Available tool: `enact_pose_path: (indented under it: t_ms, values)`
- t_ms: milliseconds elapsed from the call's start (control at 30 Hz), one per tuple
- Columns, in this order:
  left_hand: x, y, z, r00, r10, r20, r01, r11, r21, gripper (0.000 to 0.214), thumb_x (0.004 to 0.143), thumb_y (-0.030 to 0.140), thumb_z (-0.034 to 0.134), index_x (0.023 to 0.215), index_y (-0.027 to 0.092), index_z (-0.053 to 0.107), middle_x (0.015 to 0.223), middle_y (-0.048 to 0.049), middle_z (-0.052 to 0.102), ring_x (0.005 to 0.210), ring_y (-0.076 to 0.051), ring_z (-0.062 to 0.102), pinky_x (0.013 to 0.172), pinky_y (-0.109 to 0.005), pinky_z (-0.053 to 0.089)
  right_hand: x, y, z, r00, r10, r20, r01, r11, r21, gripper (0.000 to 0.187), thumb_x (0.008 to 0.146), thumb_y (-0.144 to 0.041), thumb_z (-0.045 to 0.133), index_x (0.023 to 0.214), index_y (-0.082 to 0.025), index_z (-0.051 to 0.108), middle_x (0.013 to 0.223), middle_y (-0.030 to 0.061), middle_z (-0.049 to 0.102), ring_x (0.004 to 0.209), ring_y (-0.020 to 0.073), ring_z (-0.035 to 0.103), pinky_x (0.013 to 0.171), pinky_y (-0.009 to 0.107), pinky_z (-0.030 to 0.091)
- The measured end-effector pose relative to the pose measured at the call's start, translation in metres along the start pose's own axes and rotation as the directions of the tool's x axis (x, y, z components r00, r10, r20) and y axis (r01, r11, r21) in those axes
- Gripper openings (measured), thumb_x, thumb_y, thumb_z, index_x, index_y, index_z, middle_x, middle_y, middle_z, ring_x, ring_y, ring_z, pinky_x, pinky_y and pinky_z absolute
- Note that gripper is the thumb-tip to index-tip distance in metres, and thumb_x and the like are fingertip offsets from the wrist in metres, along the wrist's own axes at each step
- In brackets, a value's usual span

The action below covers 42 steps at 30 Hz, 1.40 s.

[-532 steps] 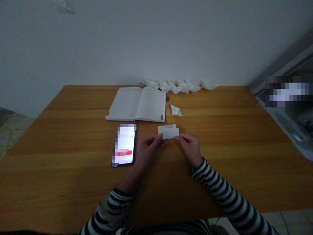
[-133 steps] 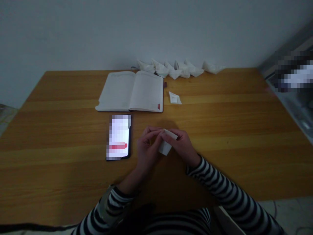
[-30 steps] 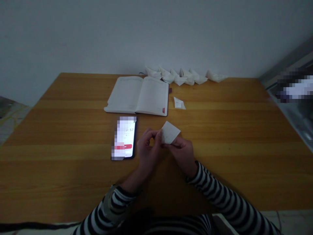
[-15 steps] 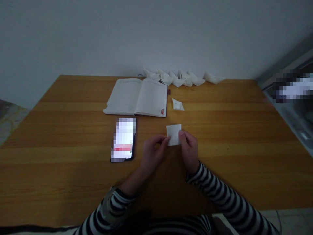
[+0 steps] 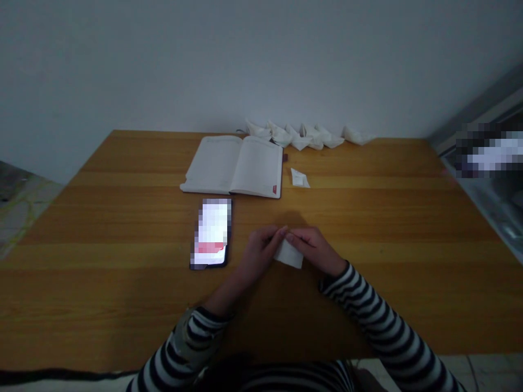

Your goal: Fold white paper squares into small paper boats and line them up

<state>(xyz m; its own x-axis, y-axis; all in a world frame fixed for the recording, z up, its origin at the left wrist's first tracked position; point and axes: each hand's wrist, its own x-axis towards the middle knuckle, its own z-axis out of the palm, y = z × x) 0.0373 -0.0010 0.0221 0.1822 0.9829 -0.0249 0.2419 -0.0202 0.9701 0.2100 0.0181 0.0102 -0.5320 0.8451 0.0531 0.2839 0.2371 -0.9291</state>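
A small white folded paper (image 5: 290, 255) is pinched at its far edge by both hands, above the wooden table. My left hand (image 5: 263, 249) grips it at the upper left, thumb and fingertips pressed together. From the other side my right hand (image 5: 316, 247) pinches the same edge, its fingertips meeting those of my left hand. The paper hangs toward me below the fingers, and its top edge is hidden by them. Farther back lies another small folded paper piece (image 5: 300, 178), apart from both hands.
An open notebook (image 5: 257, 166) lies at the back left of the wooden table (image 5: 388, 218). A phone (image 5: 212, 231) with a lit screen rests left of my hands. Several folded paper boats (image 5: 314, 136) line the wall. A blurred-out bright object (image 5: 496, 152) is at the far right.
The paper has turned and moved nearer to me, now hanging below the fingertips. My hands have come together at its far edge. The whole view has shifted slightly.
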Motion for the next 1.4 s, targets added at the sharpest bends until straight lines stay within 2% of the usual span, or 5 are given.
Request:
enact_pose_path:
  t_ms: [267, 367, 500, 833, 1400]
  values:
    - [0.003, 0.002, -0.021, 0.925, -0.165, -0.344, 0.157, 0.986, -0.049, 0.048, 0.09, 0.052, 0.054, 0.057, 0.018, 0.055, 0.05, 0.002, 0.047, 0.047, -0.011, 0.042, 0.042, -0.023, 0.029, 0.0, 0.005, -0.019, 0.952, 0.085, -0.293, -0.049, 0.99, 0.129, 0.049, 0.1, -0.047, 0.044, 0.061, -0.019, 0.055, 0.052, -0.0031, 0.052, 0.049, 0.0115, 0.049, 0.052, 0.024, 0.039]
    - [0.005, 0.002, -0.028, 0.885, -0.194, -0.423, 0.185, 0.981, -0.061, 0.049, 0.088, 0.052, 0.058, 0.053, 0.018, 0.053, 0.047, 0.0028, 0.045, 0.044, -0.011, 0.039, 0.041, -0.023, 0.027, 0.0, 0.002, -0.018, 0.913, 0.02, -0.408, 0.031, 0.993, 0.118, 0.034, 0.098, -0.046, 0.05, 0.093, -0.019, 0.07, 0.08, 0.0042, 0.071, 0.075, 0.0166, 0.066, 0.071, 0.029, 0.052]
    - [0.005, -0.004, -0.022, 0.931, -0.193, -0.31, 0.185, 0.981, -0.054, 0.044, 0.086, 0.051, 0.061, 0.062, 0.015, 0.067, 0.056, -0.0009, 0.062, 0.051, -0.014, 0.052, 0.046, -0.023, 0.036, 0.002, -0.002, -0.004, 0.972, -0.134, -0.191, 0.137, 0.991, 0.004, 0.058, 0.08, -0.039, 0.077, 0.134, -0.03, 0.059, 0.134, 0.0085, 0.064, 0.121, 0.0254, 0.06, 0.103, 0.045, 0.047]
    - [0.009, -0.001, -0.019, 0.991, -0.13, -0.032, 0.115, 0.947, -0.3, 0.041, 0.078, 0.041, 0.074, 0.112, 0.018, 0.074, 0.119, -0.0106, 0.073, 0.11, -0.026, 0.068, 0.097, -0.039, 0.052, 0.006, 0.01, -0.002, 0.941, 0.067, -0.333, 0.062, 0.93, 0.362, 0.021, 0.079, -0.035, 0.078, 0.098, -0.026, 0.079, 0.112, 0.008, 0.076, 0.107, 0.0232, 0.07, 0.1, 0.045, 0.053]
    - [0.008, -0.003, -0.02, 0.991, -0.134, -0.01, 0.13, 0.973, -0.19, 0.026, 0.082, 0.035, 0.069, 0.098, 0.018, 0.08, 0.099, -0.0057, 0.079, 0.094, -0.025, 0.073, 0.087, -0.034, 0.054, 0.008, 0.009, -0.011, 0.979, -0.158, -0.132, 0.189, 0.944, 0.27, 0.037, 0.076, -0.037, 0.081, 0.112, -0.032, 0.074, 0.119, 0.0059, 0.066, 0.118, 0.0247, 0.059, 0.106, 0.046, 0.044]
